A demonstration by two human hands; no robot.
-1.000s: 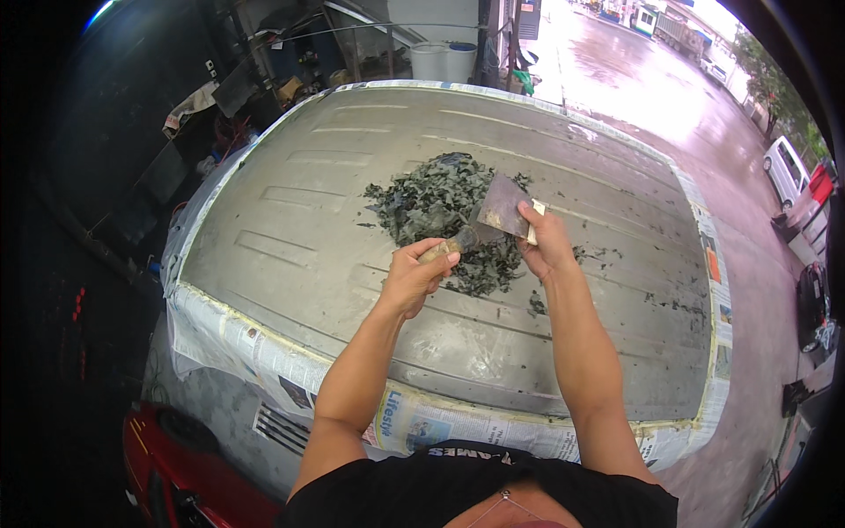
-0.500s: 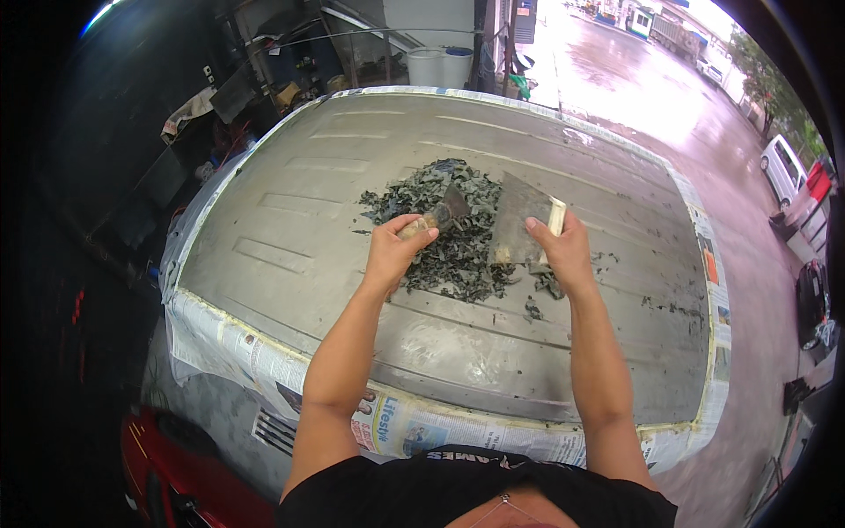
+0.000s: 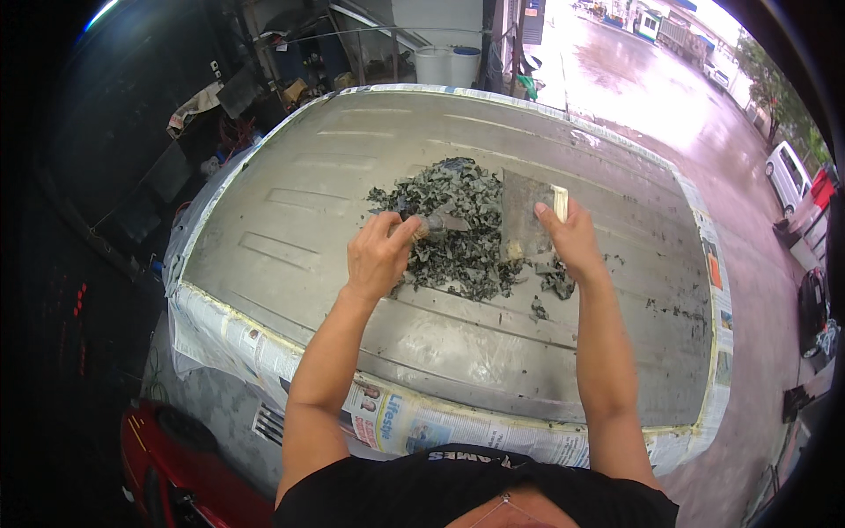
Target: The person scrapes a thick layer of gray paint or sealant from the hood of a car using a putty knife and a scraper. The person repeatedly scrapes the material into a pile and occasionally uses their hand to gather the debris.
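Observation:
A heap of dark grey-green paint flakes (image 3: 462, 264) lies in the middle of a bare, ribbed van roof (image 3: 466, 339). My left hand (image 3: 380, 253) is closed around the handle of a putty knife (image 3: 451, 222), whose blade points right over the heap. In my right hand (image 3: 576, 241) is a wide, flat metal scraper plate (image 3: 525, 211) with a pale strip along its right edge. My thumb presses on its face. The plate stands at the heap's right side; whether it touches the roof I cannot tell. Some loose flakes lie just below it.
Newspaper masking (image 3: 422, 422) taped along the roof's rim surrounds the work surface. A red car (image 3: 189, 475) stands at lower left. White drums (image 3: 447, 66) are beyond the far edge. At right are a wet paved yard and a white van (image 3: 788, 176).
My left wrist has turned so the back of the hand faces up, and the putty knife blade has swung down toward the flakes. The scraper plate has shifted slightly in view.

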